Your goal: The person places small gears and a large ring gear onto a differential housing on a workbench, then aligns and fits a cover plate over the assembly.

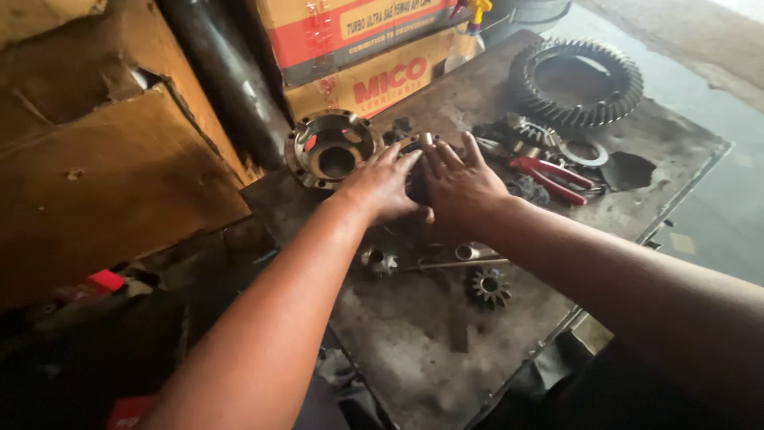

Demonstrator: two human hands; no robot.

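Small pinion gear (489, 287) and rod (458, 264) lie near on the worktop (414, 350). Left hand (380, 187) and right hand (460, 185), fingers spread, press side by side on a dark metal part (415, 177) mid-worktop. Flanged housing (331, 148) just left, red pliers (549, 177) right, ring gear (576, 83) far.

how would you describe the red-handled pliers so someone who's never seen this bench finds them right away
Start at the big toothed ring gear lying at the far right corner of the greasy metal bench. Come toward the person past the flat washer-like ring, and the pliers lie just right of the right hand. Their red handles are the only bright colour among the dark gears.
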